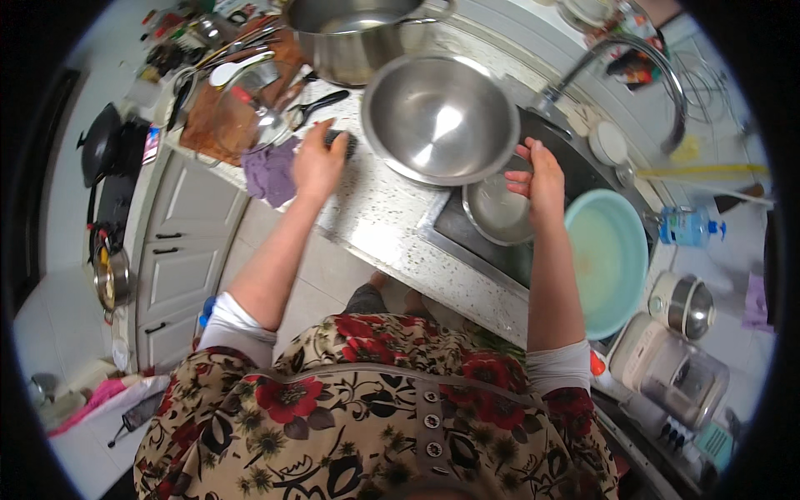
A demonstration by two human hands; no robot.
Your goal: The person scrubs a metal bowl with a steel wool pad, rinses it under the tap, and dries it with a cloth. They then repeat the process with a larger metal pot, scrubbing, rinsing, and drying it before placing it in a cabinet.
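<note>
A large stainless steel bowl (431, 100) stands on the speckled countertop, its right side reaching over the sink's edge. My right hand (542, 178) is beside the bowl's right rim, fingers apart and nothing in it. To the bowl's left, my left hand (317, 164) hovers with thumb and finger spread. Just behind that thumb is a small dark textured object (352, 146), partly hidden; whether I touch it is unclear. A smaller metal basin (497, 209) sits in the sink (462, 228), below the large bowl. Close by my left wrist lies a purple cloth (270, 170).
A tall steel pot (340, 53) stands behind the bowl. At left are a wooden cutting board (203, 119), a glass lid (240, 122) and a black-handled peeler (322, 105). A curved faucet (672, 81) arches over the sink. A turquoise basin (637, 262) holds cloudy liquid beside my right forearm.
</note>
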